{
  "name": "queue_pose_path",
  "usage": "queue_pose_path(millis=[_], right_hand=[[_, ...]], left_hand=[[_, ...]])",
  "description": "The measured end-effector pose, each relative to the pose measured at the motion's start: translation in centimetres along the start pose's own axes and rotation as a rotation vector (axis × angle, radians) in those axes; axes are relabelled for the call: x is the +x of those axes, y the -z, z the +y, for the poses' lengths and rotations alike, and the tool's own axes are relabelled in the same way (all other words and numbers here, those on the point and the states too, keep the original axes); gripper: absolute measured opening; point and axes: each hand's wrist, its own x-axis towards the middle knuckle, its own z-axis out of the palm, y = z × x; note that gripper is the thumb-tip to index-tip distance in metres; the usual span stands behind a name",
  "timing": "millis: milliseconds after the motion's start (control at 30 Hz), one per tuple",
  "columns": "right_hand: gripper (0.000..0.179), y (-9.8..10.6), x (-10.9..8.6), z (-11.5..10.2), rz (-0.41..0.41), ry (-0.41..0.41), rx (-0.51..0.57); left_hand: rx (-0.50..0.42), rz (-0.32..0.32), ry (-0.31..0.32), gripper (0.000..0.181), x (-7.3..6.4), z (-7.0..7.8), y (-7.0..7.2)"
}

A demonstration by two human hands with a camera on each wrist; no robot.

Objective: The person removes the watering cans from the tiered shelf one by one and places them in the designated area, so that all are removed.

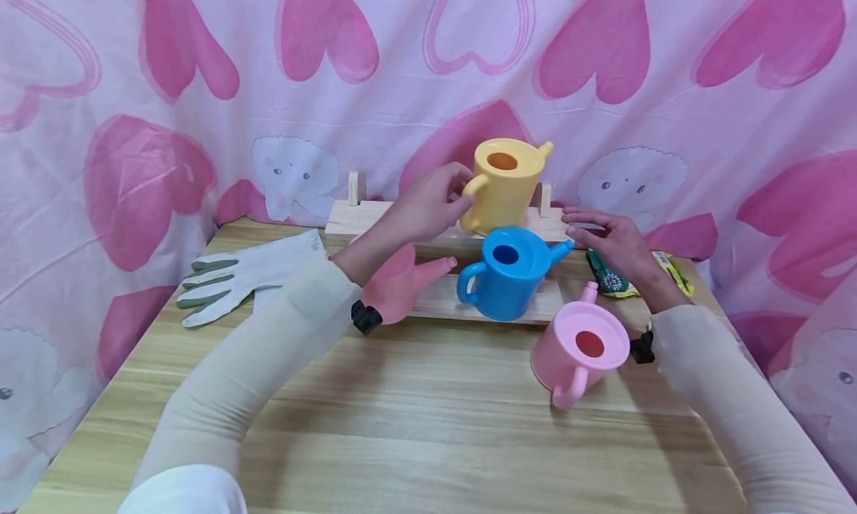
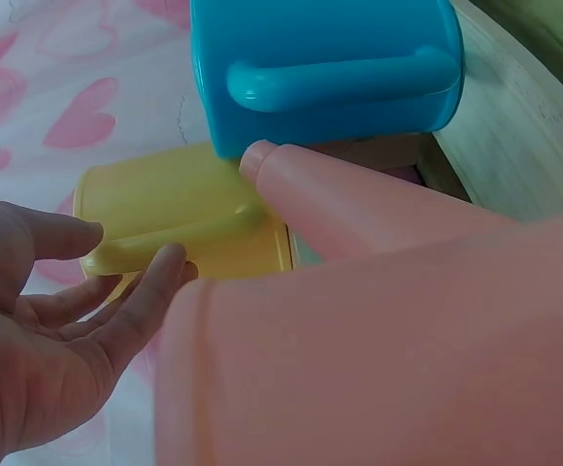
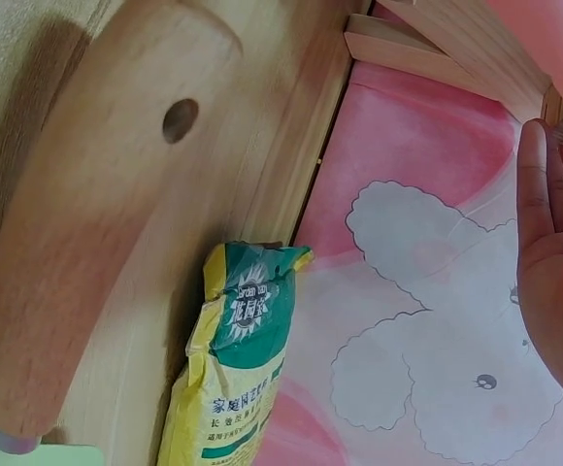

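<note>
A yellow watering can (image 1: 505, 194) stands on the upper board of a wooden stand (image 1: 344, 220). At its handle is my left hand (image 1: 431, 201); in the left wrist view the thumb and fingers lie spread at either side of the handle, fingertips right at it. In front stands a blue watering can (image 1: 512, 276) on the lower board, spout to the right. My right hand (image 1: 612, 242) has its fingers extended at the stand's right end, holding nothing. A salmon-pink watering can (image 1: 391, 287) is partly hidden behind my left forearm.
A light pink watering can (image 1: 582, 350) stands on the table (image 1: 402, 425) at front right. White-green gloves (image 1: 248, 272) lie at left. A green-yellow packet (image 3: 238, 359) and a wooden tool handle (image 3: 97, 204) lie at right. A heart-patterned curtain (image 1: 321, 30) encloses the table.
</note>
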Motion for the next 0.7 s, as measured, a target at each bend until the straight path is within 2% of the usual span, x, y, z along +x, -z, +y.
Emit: queue_pose_path(millis=[100,367,700], right_hand=[[0.054,-0.02,-0.02,-0.08,0.0,0.002,0.0],[0.053,0.01,0.01,-0.02,-0.002,0.0,0.008],[0.054,0.03,-0.16,-0.36,-0.006,0.0,0.004]], left_hand=[[0.007,-0.007,0.019,0.031,0.13,0.08,-0.06],[0.055,-0.017,0.021,0.026,0.49,0.23,-0.08],[0.024,-0.019,0.026,0.022,0.72,-0.12,0.02]])
